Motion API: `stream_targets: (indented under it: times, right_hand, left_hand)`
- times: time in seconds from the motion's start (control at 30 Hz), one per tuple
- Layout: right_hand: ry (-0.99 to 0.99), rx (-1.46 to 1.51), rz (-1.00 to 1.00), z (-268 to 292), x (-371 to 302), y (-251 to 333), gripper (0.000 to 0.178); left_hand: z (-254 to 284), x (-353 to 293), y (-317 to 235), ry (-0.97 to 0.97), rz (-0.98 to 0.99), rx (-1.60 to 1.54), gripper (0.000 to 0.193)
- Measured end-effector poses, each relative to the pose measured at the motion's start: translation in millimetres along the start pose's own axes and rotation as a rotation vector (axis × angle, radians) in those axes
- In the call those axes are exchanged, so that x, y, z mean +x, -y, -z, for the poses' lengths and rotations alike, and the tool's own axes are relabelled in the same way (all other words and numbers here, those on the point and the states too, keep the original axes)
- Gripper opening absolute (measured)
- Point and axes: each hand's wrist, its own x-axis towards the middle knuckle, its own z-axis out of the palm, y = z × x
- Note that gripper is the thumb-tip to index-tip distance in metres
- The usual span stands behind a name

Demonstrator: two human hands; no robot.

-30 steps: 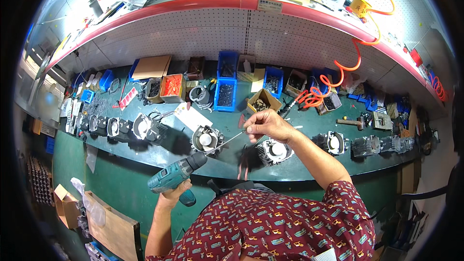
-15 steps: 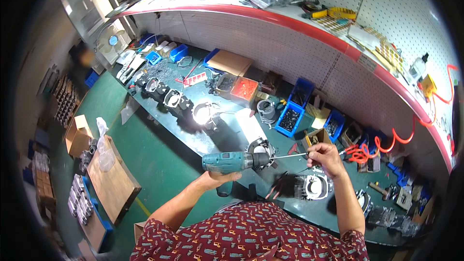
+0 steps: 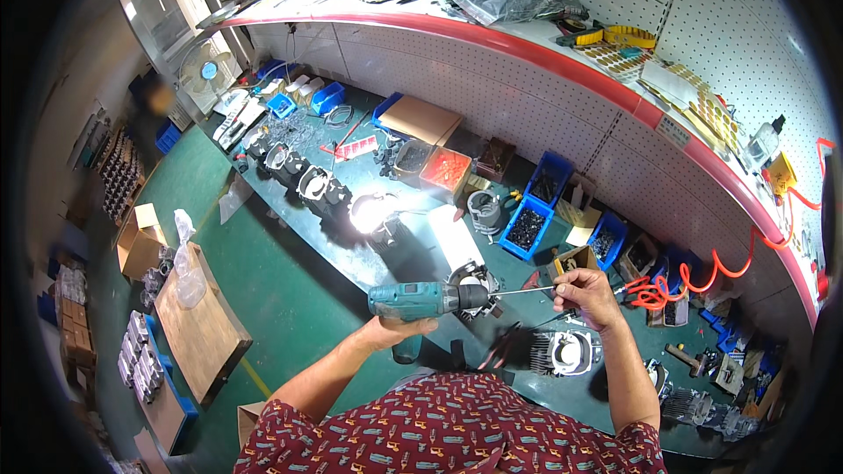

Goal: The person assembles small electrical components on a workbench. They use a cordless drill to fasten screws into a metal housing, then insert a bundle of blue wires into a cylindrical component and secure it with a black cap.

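My left hand [image 3: 395, 332] is wrapped round the grip of a teal and black cordless drill [image 3: 411, 300], held level above the front edge of the bench with its chuck to the right. From the chuck runs a long thin metal bit [image 3: 523, 290]. Its far end is pinched between the thumb and fingers of my right hand [image 3: 587, 297]. Beneath the bit, towards the right, a finned metal housing [image 3: 566, 353] with a pale round centre lies on the bench. A similar housing [image 3: 474, 276] sits just behind the chuck, partly hidden by it.
Several round dark assemblies [image 3: 314, 183] line the bench to the left. Blue bins [image 3: 527, 228] of small parts stand along the back, near a coiled orange air hose [image 3: 716, 263]. A red-edged shelf [image 3: 527, 48] overhangs the bench. A hammer [image 3: 685, 358] lies at the right.
The drill and bit have dropped very slightly, and the whole view has shifted a little. Both hands keep the same hold.
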Motion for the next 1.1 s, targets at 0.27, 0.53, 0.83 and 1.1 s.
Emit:
stream_targets:
  times: [0.27, 0.53, 0.83, 1.1]
  right_hand:
    - [0.048, -0.194, 0.013, 6, 12, -4, 0.012]
    - [0.186, -0.051, -0.023, -14, 25, -7, 0.026]
    - [0.144, 0.136, -0.005, -9, 56, -13, 0.066]
    - [-0.372, -0.86, 0.446, 57, 190, -97, 0.022]
  left_hand:
    - [8, 7, 20, -0.074, 0.147, -0.087, 0.028]
    - [13, 6, 36, -0.07, 0.157, -0.212, 0.026]
    - [23, 9, 53, -0.047, 0.149, -0.249, 0.026]
    - [24, -8, 18, -0.113, 0.147, -0.056, 0.025]
